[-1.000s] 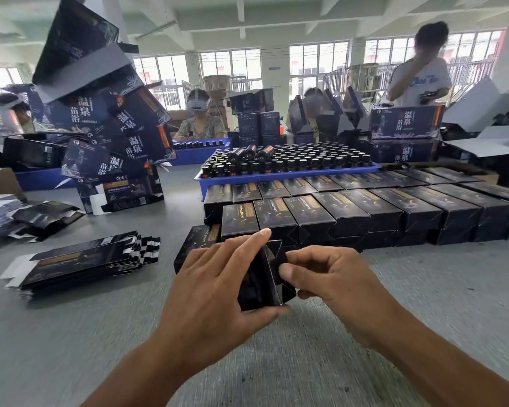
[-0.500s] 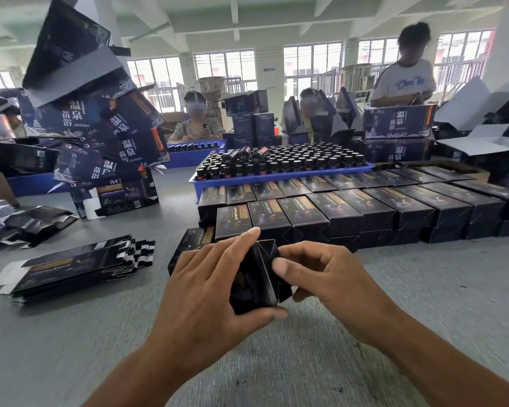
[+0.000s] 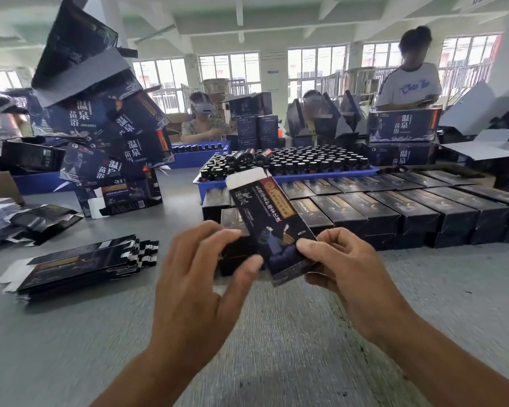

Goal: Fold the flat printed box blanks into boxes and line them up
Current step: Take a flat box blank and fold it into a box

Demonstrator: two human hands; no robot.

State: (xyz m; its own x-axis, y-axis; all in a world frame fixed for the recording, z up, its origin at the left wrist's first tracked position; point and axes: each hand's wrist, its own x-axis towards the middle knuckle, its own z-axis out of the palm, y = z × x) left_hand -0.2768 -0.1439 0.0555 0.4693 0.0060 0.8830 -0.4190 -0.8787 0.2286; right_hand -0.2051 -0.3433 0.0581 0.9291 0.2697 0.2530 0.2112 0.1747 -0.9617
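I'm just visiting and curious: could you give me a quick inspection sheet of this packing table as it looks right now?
Surface: grey table, worn.
Job's things: one dark printed box held above the table, far end flaps open; rows of folded boxes lined up behind it; stack of flat blanks at left.
Clutter: blue tray of bottles; leaning pile of large cartons at left.
Hands: left hand touches the box's near end, fingers fairly straight; right hand pinches its near corner.
Cables: nothing seen.
Surroundings: other workers across the table, windows behind.
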